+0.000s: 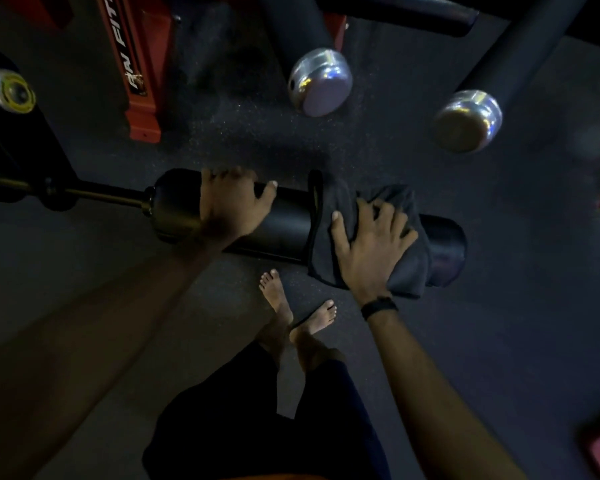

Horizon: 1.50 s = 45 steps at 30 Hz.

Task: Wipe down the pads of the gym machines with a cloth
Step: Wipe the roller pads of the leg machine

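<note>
I see the right hand (369, 242), fingers spread, pressing the dark cloth (347, 209) onto the roller pad (288, 220); the left hand (231, 202) (blurred) curls over its left end.

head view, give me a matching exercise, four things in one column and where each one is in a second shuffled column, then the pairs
Things:
1. left hand
2. right hand
3. cloth
4. silver end caps

Places:
A. draped over the right part of the roller pad
B. on the ends of the two dark rollers farther off, above the floor
C. on the bare left part of the roller pad, fingers over its top
D. pressing on top of the cloth

Pairs: 1-C, 2-D, 3-A, 4-B
</note>
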Each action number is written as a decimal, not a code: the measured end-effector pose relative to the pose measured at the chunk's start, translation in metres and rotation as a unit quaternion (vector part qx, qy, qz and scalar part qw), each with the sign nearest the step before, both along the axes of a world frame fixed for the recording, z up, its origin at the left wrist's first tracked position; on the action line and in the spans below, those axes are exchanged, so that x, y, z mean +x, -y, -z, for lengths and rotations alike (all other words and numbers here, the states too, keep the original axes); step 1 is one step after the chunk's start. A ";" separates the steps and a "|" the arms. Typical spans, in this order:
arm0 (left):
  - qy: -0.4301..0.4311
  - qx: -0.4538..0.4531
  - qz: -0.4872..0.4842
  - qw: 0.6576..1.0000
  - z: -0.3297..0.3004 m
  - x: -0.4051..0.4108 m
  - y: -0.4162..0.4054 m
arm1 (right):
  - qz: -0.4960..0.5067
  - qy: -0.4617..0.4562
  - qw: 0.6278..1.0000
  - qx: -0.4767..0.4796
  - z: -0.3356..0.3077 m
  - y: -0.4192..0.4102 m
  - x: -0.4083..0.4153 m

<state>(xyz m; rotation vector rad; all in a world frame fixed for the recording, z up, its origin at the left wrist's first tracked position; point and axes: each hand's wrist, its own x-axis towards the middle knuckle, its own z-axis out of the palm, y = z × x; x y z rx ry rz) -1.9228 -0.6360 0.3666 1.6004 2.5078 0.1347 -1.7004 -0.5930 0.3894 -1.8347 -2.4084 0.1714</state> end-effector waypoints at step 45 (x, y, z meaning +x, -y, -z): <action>0.003 0.084 -0.029 0.996 0.010 0.023 0.044 | 0.015 0.097 0.911 -0.400 0.017 -0.112 -0.053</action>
